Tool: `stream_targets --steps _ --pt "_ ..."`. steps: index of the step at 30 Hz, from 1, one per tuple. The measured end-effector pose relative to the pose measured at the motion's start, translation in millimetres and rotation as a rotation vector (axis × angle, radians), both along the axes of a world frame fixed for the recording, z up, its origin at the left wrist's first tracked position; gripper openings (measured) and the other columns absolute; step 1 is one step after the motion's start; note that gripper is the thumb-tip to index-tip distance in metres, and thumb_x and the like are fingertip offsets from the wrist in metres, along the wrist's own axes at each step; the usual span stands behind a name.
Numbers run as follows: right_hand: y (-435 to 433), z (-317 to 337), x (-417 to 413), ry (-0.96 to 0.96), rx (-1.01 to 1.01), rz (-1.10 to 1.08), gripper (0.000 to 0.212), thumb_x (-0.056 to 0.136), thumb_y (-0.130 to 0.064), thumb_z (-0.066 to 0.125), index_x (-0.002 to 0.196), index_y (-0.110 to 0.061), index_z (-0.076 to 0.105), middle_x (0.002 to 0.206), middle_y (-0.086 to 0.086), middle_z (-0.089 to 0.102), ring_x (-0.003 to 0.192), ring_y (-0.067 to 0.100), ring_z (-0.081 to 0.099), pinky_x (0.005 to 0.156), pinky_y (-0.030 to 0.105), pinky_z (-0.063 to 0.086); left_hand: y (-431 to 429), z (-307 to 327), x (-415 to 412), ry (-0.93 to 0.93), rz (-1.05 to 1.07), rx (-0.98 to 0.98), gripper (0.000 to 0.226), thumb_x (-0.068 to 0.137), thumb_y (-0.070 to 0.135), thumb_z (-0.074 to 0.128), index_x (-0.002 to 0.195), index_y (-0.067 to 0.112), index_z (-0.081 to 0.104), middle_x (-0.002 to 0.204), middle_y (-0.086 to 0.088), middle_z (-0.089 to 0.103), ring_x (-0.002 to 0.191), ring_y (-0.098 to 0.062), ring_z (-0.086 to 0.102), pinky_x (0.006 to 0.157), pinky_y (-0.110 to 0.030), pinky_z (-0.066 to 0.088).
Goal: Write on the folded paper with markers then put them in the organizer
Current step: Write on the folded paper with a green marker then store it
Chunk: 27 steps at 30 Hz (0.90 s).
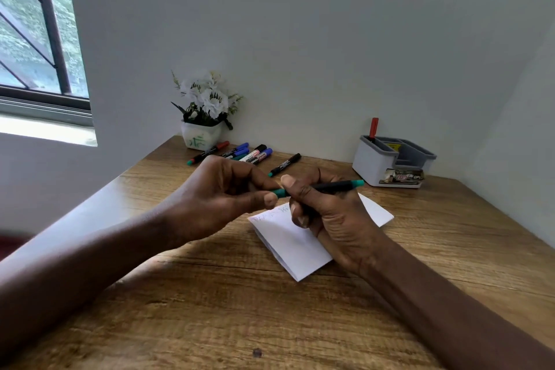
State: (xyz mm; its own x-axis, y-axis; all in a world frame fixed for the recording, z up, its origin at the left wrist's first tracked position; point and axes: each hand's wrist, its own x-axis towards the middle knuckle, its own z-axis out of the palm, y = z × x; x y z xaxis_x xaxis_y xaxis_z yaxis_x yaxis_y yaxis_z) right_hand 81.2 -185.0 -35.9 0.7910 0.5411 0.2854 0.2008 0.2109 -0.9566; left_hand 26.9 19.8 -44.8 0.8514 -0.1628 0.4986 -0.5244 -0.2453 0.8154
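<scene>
A green marker [333,186] with a black barrel is held level above the folded white paper [288,245]. My right hand [327,213] grips its barrel, thumb on top. My left hand [228,192] pinches the marker's green cap end between thumb and fingers. Faint writing shows along the paper's far edge. The grey and white organizer [387,168] stands at the back right with one red marker [374,128] upright in it. Several loose markers [249,154] lie at the back by the wall, and a black and green one [284,164] lies apart from them.
A white pot of white flowers [204,117] stands in the back left corner of the wooden desk [240,309]. Walls close the desk in at the back and the right. A window is at the upper left.
</scene>
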Motion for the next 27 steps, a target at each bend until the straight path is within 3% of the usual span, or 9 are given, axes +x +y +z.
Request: stream_targets --steps 3,7,12,16,18,22,25,27 --pt "2.1 -0.6 -0.7 -0.018 -0.036 -0.026 0.015 0.079 -0.036 0.08 0.075 -0.022 0.075 0.061 0.004 0.067 0.052 0.013 0.059 0.05 0.024 0.046 0.6 2.9 -0.5 0.003 -0.007 0.051 0.014 0.087 0.026 0.078 0.096 0.015 0.08 0.083 -0.005 0.076 0.074 -0.012 0.066 0.066 -0.023 0.052" --pt "1.2 8.2 1.4 -0.078 -0.089 -0.036 0.034 0.08 -0.054 0.071 0.084 -0.021 0.077 0.064 0.006 0.07 0.057 0.018 0.061 0.052 0.025 0.048 0.2 3.9 3.2 -0.005 0.034 0.139 0.025 0.092 0.042 0.072 0.101 0.019 0.077 0.09 -0.007 0.075 0.08 -0.027 0.068 0.067 -0.04 0.055" --pt "-8.0 10.1 16.2 -0.164 -0.099 -0.36 0.025 0.095 -0.04 0.064 0.097 -0.019 0.076 0.067 0.003 0.073 0.056 0.011 0.063 0.048 0.021 0.047 26.5 2.8 8.6 -0.036 0.338 0.597 0.058 0.086 0.079 0.046 0.123 0.04 0.067 0.116 0.024 0.07 0.107 0.009 0.061 0.084 -0.023 0.052" --pt "-14.6 10.1 24.3 -0.209 -0.103 -0.5 0.014 0.098 -0.03 0.064 0.098 -0.024 0.077 0.075 0.001 0.075 0.067 0.01 0.067 0.056 0.026 0.05 34.2 -0.1 16.3 0.102 0.341 0.75 0.079 0.08 0.091 0.032 0.138 0.042 0.055 0.138 0.021 0.059 0.112 0.01 0.052 0.087 -0.016 0.043" --pt "-16.7 13.3 26.5 -0.143 -0.067 -0.418 0.021 0.099 -0.038 0.061 0.103 -0.025 0.077 0.089 -0.001 0.079 0.08 0.009 0.069 0.065 0.032 0.051 32.5 -1.8 20.0 0.143 0.322 0.813 0.086 0.078 0.093 0.03 0.143 0.04 0.051 0.144 0.017 0.056 0.118 0.007 0.05 0.091 -0.016 0.04" --pt "-22.0 16.6 33.5 0.071 0.066 -0.33 0.049 0.091 -0.059 0.054 0.12 -0.023 0.072 0.112 0.005 0.078 0.096 0.015 0.067 0.073 0.032 0.046 32.4 -2.9 23.1 0.179 0.312 0.94 0.089 0.077 0.09 0.039 0.148 0.037 0.044 0.154 0.013 0.046 0.137 -0.006 0.043 0.11 -0.029 0.036" --pt "-26.8 13.7 41.9 -0.007 0.067 -0.576 0.02 0.1 -0.037 0.06 0.107 -0.028 0.076 0.104 0.002 0.08 0.102 0.014 0.072 0.083 0.033 0.054 34.3 -3.2 24.6 0.185 0.295 0.92 0.082 0.08 0.086 0.046 0.148 0.038 0.044 0.154 0.013 0.045 0.138 -0.006 0.042 0.111 -0.03 0.036" --pt "-32.6 13.6 49.8 -0.098 0.095 -0.701 0.016 0.098 -0.014 0.066 0.104 -0.024 0.075 0.098 0.0 0.081 0.101 0.015 0.075 0.085 0.033 0.058 37.2 -5.0 25.6 0.172 0.293 0.909 0.08 0.081 0.084 0.048 0.147 0.039 0.045 0.154 0.015 0.044 0.137 -0.004 0.042 0.11 -0.027 0.035"
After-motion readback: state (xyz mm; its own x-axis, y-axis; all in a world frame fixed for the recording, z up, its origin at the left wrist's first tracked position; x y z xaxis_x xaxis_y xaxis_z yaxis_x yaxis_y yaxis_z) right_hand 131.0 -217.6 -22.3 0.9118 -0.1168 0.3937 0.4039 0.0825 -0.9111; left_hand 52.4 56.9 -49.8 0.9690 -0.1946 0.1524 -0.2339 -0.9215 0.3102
